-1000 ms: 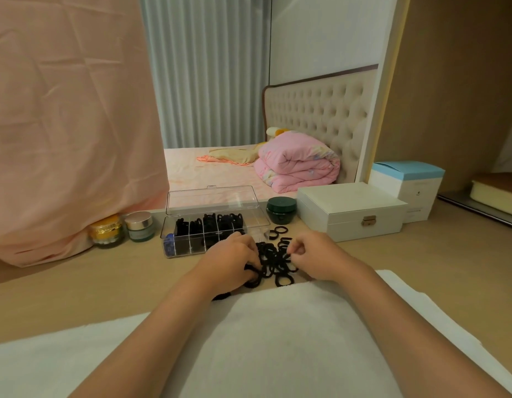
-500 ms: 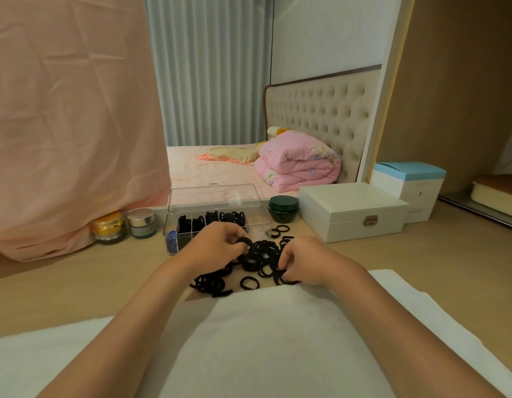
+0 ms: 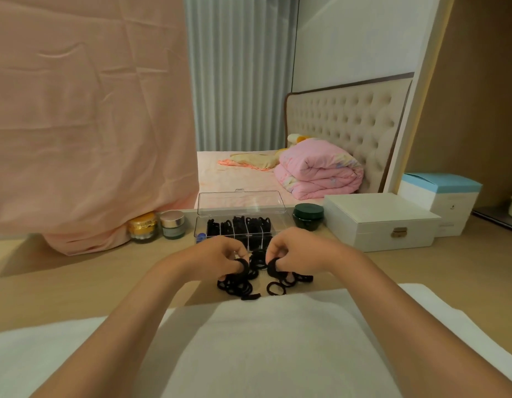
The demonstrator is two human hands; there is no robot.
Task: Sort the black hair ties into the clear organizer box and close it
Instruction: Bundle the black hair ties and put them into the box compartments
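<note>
Behind the wooden bench [image 3: 62, 282] you can see a bedroom with a bed and a folded pink blanket [image 3: 318, 170]. On the bench, right in front of both hands, sits the clear box [image 3: 240, 222] with its lid [image 3: 240, 200] standing up and open. Its little spaces already have black hair ties in them, and the box stretches from side to side, past the fingers of both hands. A loose pile of hair ties [image 3: 249, 285] lies on the bench just under the hands, on the near side, next to a white towel [image 3: 263, 340]. The left hand [image 3: 217, 258] is curled up, with its fingers pinching a small bunch of black ties. The right hand [image 3: 300, 255] is curled the same way and pinches another small bunch. Both bunches sit close together, almost touching, just above the pile. The box is just past the knuckles, so each hand only needs to reach a little bit forward to drop its ties in. Both hands look about the same way from the box, so either one could go first. I think lots of ties are left on the bench, so the job is only partly done, and the lid is not closed yet. A dark green jar [image 3: 308, 216] stands to the right of the box, beyond the right hand.
</note>
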